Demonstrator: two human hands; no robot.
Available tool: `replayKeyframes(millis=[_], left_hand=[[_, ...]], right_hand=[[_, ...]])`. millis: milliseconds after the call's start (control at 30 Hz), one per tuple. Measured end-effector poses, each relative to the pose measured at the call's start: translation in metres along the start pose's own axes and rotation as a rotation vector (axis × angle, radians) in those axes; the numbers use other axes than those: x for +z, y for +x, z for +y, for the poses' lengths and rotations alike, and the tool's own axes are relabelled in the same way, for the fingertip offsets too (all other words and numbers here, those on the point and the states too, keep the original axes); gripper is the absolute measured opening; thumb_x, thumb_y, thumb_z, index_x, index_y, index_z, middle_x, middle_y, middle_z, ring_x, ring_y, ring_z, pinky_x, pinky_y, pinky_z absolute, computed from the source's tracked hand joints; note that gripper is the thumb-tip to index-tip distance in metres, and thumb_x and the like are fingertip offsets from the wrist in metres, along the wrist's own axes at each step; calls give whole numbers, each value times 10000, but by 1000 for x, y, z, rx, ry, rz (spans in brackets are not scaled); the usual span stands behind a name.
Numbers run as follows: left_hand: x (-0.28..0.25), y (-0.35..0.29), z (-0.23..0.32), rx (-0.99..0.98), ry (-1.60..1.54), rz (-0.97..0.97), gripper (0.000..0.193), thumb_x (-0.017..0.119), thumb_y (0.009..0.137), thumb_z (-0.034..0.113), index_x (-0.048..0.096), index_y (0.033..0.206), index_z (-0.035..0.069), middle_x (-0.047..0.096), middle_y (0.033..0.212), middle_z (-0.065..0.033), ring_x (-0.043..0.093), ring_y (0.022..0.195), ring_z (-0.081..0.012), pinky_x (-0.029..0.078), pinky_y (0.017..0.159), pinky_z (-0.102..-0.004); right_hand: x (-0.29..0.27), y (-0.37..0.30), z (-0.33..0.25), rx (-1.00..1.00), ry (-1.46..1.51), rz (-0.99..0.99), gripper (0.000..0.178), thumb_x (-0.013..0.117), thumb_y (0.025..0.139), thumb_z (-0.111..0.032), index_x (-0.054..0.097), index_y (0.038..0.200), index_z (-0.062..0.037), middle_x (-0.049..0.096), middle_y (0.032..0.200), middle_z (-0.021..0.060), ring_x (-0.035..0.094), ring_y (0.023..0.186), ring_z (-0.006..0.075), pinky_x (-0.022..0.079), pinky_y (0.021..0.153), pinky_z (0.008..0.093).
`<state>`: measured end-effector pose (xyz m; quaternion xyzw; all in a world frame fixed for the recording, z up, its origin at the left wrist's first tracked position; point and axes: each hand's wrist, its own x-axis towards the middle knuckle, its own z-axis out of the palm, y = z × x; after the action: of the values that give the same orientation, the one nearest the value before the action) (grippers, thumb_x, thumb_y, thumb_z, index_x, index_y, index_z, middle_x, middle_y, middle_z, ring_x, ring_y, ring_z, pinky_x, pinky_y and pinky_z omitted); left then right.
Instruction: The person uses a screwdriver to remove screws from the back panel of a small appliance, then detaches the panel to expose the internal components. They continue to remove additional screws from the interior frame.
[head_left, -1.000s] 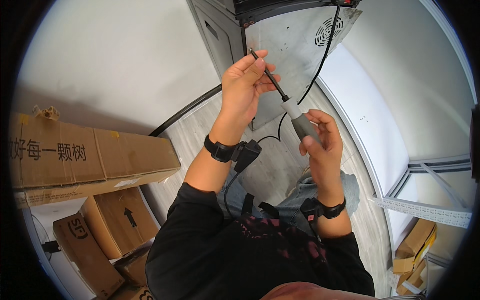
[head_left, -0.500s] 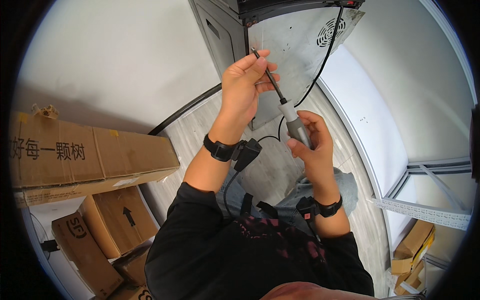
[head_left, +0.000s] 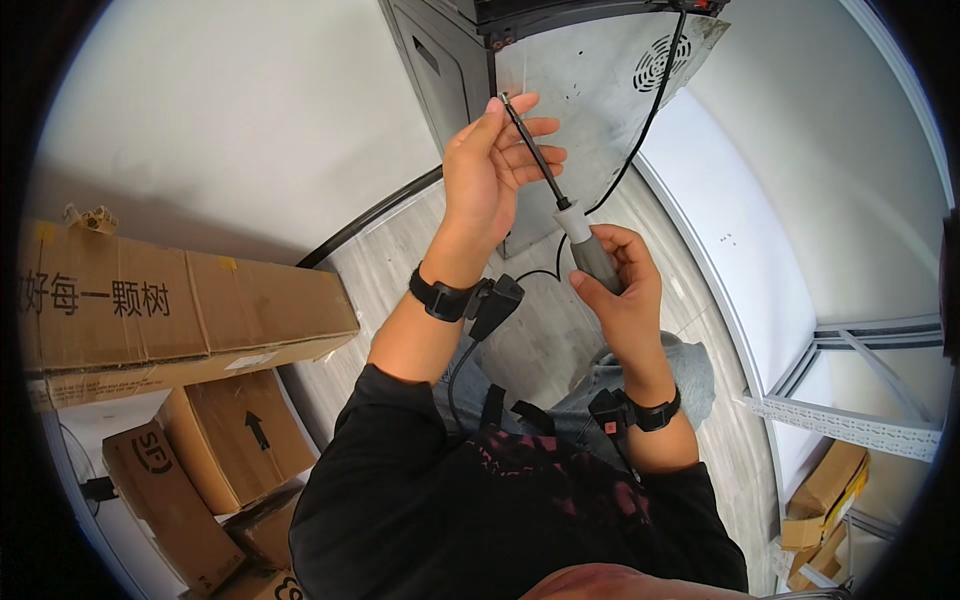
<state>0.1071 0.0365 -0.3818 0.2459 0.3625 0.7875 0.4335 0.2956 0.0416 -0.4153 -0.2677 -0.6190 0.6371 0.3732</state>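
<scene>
Left fingertips (head_left: 497, 108): pinched together on the tip of the screwdriver shaft (head_left: 535, 155), thumb against forefinger; the other fingers fan loosely behind the shaft.
Left hand (head_left: 490, 175): raised above the screwdriver handle, palm toward the camera, black wristband on the wrist.
Right fingers (head_left: 625, 245): clamped around the grey screwdriver handle (head_left: 590, 255); thumb on the near side.
Right hand (head_left: 625, 295): directly below the shaft, carrying the tool's weight.
Screwdriver: held in the air between both hands, tip up and to the left, white collar just above the handle.
Change over the last second: the shaft has tilted more upright and the right hand has closed in nearer the left; the left pinch has stayed at the tip.
Meaning: judged from this, the tip or bit is being checked or seated, and the tool is not yet applied to anything.
Metal cabinet (head_left: 590, 100): behind the screwdriver tip, grey rear panel with a round vent.
Black cable (head_left: 640, 140): hangs down the panel, right of the shaft.
Cardboard boxes (head_left: 180, 310): well left of the screwdriver, on the floor.
</scene>
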Motion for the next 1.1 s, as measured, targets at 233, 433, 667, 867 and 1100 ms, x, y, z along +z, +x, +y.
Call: replayKeyframes(millis=[233,433,667,867,1100], left_hand=[[1,-4,-5,27,47,32,383,395,979,291,550,1129,-25,662,858,-138,672,689,-235,566,615,-334],[12,-6,-24,96,-57,-90,270,421,973,255,521,1085,31,652,841,-137,668,712,-247,564,606,-333],[42,-1,-71,28,-176,-182,202,466,960,210,526,1028,28,645,925,-157,674,760,-254,568,593,-318],[89,28,-168,-166,-88,-222,193,547,930,194,567,989,11,640,903,-131,667,731,-223,551,609,-303],[143,79,-359,-405,56,-131,169,616,894,193,598,960,38,627,856,-53,598,723,-139,489,649,-271]], right_hand=[[-8,-7,-2,19,19,-2,434,663,731,100,522,1122,-26,582,1003,31,551,910,103,438,799,231],[-39,-20,-24,89,37,16,429,659,713,112,544,1107,-13,603,983,37,561,909,108,435,796,227],[-135,2,-81,242,-108,-88,352,650,706,71,616,1045,-14,650,891,11,565,695,38,383,534,168],[-270,30,-70,264,-242,-95,301,660,675,-19,637,976,-11,658,724,37,542,501,42,355,432,153],[-438,12,77,386,72,107,283,645,705,-86,624,979,-21,662,743,68,558,514,76,365,414,191]])
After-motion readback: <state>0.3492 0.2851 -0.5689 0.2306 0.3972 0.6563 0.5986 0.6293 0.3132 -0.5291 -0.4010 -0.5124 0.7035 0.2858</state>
